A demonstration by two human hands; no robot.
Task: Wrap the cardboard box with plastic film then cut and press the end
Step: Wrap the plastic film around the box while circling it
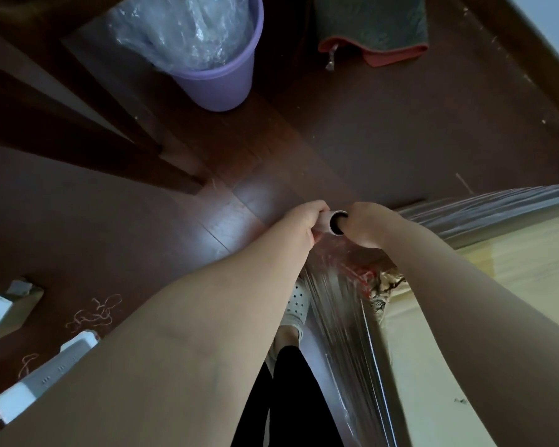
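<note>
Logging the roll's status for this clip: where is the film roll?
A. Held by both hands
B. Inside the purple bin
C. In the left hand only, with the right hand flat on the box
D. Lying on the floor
A: the left hand and the right hand both grip the film roll, and film stretches from it to the cardboard box.

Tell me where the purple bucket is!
In the head view, the purple bucket stands on the wooden floor near the top, left of centre, with the green cloth to its right.
</note>
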